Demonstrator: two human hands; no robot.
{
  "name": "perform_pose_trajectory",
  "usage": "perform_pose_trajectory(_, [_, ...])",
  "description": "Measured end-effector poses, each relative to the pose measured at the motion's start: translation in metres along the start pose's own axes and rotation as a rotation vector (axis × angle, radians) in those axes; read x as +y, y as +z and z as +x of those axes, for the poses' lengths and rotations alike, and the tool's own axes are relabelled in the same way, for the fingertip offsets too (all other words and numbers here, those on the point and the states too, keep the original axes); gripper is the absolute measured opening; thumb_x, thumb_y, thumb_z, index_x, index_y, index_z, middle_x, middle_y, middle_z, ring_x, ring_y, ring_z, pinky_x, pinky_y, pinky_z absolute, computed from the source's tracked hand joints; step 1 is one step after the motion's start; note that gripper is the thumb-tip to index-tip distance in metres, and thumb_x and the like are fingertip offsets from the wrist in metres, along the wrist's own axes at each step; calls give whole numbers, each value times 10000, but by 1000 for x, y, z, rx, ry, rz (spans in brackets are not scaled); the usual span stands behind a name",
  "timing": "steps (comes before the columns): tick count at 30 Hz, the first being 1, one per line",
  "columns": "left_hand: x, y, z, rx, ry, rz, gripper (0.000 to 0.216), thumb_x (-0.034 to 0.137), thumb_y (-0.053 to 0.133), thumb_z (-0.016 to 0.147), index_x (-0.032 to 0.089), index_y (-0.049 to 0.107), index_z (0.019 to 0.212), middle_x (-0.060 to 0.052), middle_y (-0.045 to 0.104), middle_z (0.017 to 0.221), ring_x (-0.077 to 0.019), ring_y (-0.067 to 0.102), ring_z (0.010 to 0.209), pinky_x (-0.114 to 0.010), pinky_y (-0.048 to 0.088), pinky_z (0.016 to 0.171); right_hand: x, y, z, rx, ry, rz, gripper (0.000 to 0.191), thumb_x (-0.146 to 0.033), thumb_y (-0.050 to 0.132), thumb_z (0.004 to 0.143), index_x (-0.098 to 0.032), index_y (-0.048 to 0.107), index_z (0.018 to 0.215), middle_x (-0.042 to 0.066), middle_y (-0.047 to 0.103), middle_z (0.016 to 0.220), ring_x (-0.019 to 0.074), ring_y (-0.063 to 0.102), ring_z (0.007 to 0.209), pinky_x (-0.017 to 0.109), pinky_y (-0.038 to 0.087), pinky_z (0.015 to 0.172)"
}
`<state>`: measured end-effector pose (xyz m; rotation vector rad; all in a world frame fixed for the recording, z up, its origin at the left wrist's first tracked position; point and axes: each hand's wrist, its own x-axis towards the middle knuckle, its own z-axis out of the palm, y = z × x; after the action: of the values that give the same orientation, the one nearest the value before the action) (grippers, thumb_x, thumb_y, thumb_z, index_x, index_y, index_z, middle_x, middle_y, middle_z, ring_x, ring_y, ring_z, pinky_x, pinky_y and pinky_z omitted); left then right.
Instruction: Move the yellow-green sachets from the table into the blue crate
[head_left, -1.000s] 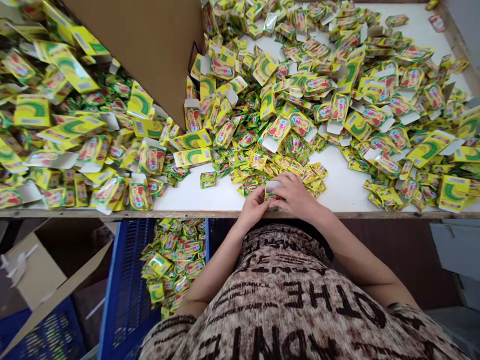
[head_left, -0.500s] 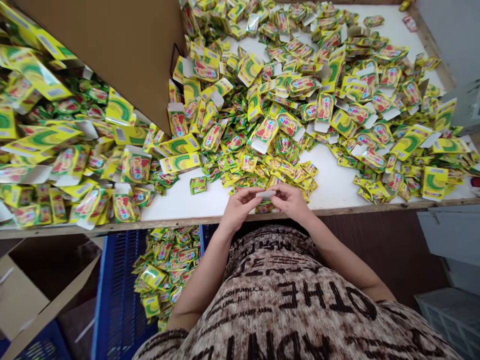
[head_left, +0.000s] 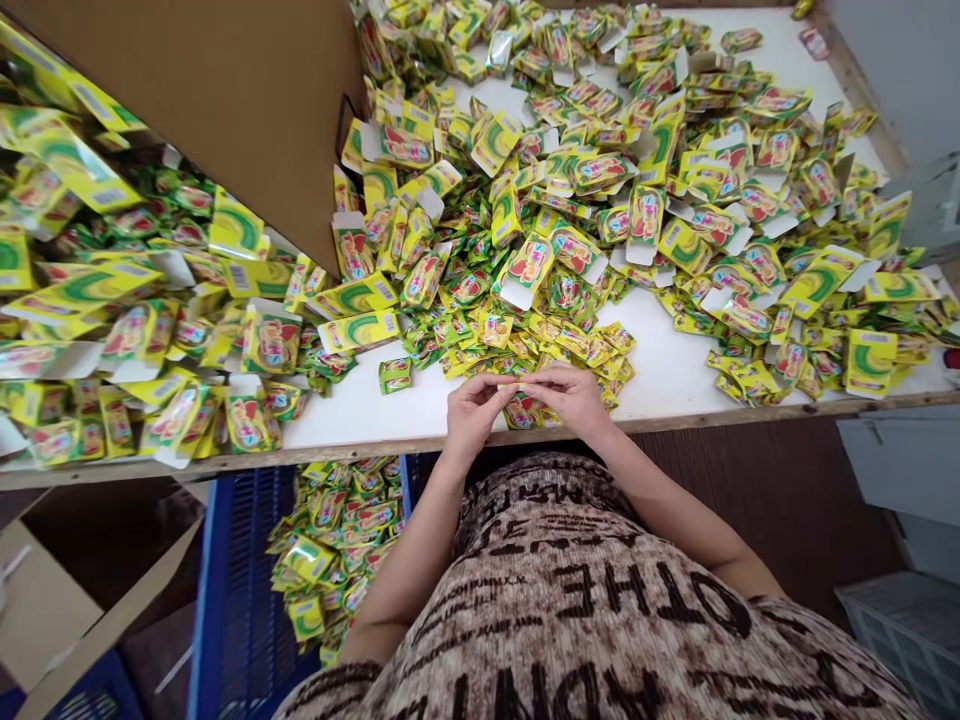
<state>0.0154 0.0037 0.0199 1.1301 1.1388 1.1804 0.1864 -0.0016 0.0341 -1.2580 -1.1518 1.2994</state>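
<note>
Close to the table's front edge, my left hand (head_left: 475,412) and my right hand (head_left: 574,402) meet at the fingertips. Between them is a small yellow, green and red printed box (head_left: 523,412), partly hidden by my fingers. Both thumbs and forefingers pinch its upper end, where a thin pale edge shows. Just beyond my hands lies a heap of small yellow sachets (head_left: 555,345), with green sachets (head_left: 469,285) behind it. One green sachet (head_left: 395,375) rests apart, left of my left hand.
Many yellow boxes (head_left: 525,270), some with white flaps raised, cover the white table (head_left: 360,405). A brown cardboard panel (head_left: 247,90) stands at the left. Below the edge is a blue crate (head_left: 236,590) of filled-looking boxes (head_left: 352,510), beside an open carton (head_left: 45,600).
The white flap that showed between my fingertips is now folded down, and the printed face of the box shows below them. Both hands stay at nearly the same spot.
</note>
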Motion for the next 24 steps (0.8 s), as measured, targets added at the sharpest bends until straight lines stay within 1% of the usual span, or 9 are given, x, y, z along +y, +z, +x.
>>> perform_pose_trajectory(2, [-4, -3, 1, -13, 117, 65, 125, 300, 813, 769, 211, 782, 851, -50, 774, 869, -168, 717, 822, -310, 589, 786, 1, -2, -1, -7, -107, -72, 231, -442, 810, 762, -248, 814, 887, 50, 712, 850, 159, 653, 690, 299, 589, 590])
perform_pose_trajectory(6, [-11, -9, 0, -70, 315, 206, 135, 279, 811, 776, 227, 782, 897, -71, 777, 956, -195, 729, 906, -371, 592, 864, 6, -6, -6, 0, -361, -274, 144, -354, 719, 879, -261, 798, 957, 56, 710, 912, 177, 666, 855, 332, 577, 772])
perform_pose_trajectory(11, [-13, -7, -5, -123, 308, 213, 160, 282, 781, 805, 220, 761, 951, -90, 764, 1005, -200, 718, 961, -363, 585, 868, 13, -3, -19, -22, -503, -460, 202, -274, 576, 964, -265, 755, 1056, 77, 657, 987, 192, 637, 929, 363, 560, 845])
perform_pose_trajectory(14, [-12, -4, -7, -140, 255, 247, 186, 307, 764, 817, 226, 759, 985, -94, 754, 1004, -202, 697, 978, -356, 573, 868, 7, -12, -14, -125, -472, -465, 221, -277, 549, 968, -272, 752, 1056, 85, 664, 1021, 201, 640, 943, 372, 555, 851])
perform_pose_trajectory(16, [-13, -4, -9, -158, 217, 257, 200, 339, 751, 825, 226, 756, 990, -101, 741, 1031, -214, 685, 1000, -360, 569, 856, 1, -30, 2, -207, -429, -467, 232, -275, 532, 965, -278, 758, 1021, 73, 690, 1012, 206, 649, 940, 382, 551, 859])
perform_pose_trajectory(17, [-15, -4, -9, -168, 201, 252, 214, 355, 747, 826, 226, 751, 998, -104, 734, 1044, -221, 680, 1012, -359, 567, 847, -2, -42, 14, -198, -406, -487, 241, -270, 522, 962, -274, 759, 1006, 67, 702, 1001, 209, 652, 937, 388, 546, 867])
perform_pose_trajectory(18, [-16, -5, -9, -179, 191, 250, 235, 369, 743, 828, 226, 744, 1015, -106, 726, 1055, -226, 674, 1022, -357, 563, 838, -3, -55, 28, -136, -375, -525, 251, -262, 509, 958, -264, 756, 1002, 65, 710, 988, 214, 651, 934, 396, 540, 878])
perform_pose_trajectory(21, [-19, -6, -8, -252, 202, 330, 300, 377, 706, 858, 238, 718, 1124, -98, 703, 1035, -221, 646, 985, -348, 530, 836, -3, -89, 71, 169, -216, -738, 228, -283, 571, 905, -194, 733, 1037, 85, 696, 954, 240, 636, 919, 416, 521, 887])
perform_pose_trajectory(24, [-18, -3, -5, -338, 239, 461, 345, 357, 626, 917, 264, 682, 1244, -76, 670, 939, -199, 589, 872, -333, 489, 809, 4, -97, 100, 173, -90, -927, 388, -402, 699, 821, -150, 684, 1116, 106, 680, 959, 271, 619, 928, 431, 512, 877])
